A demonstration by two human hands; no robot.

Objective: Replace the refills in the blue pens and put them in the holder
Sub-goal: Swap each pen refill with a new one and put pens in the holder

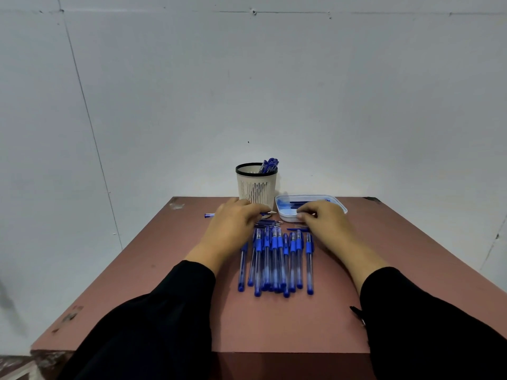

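Observation:
Several blue pens (275, 260) lie side by side in a row at the middle of the table. A white slotted holder (256, 186) with a black rim stands at the back, with a few blue pens (269, 165) leaning in it. My left hand (236, 219) is closed over a blue pen (210, 215) just in front of the holder; the pen's ends stick out on both sides. My right hand (325, 215) hovers at the front edge of a white tray (340, 206) of refills, fingertips pinched together; what they pinch is hidden.
A few loose refills (268, 223) lie between my hands, behind the pen row. A small blue pen part (297, 229) lies near my right hand. The brown table (274, 325) ends close behind the holder, against a white wall.

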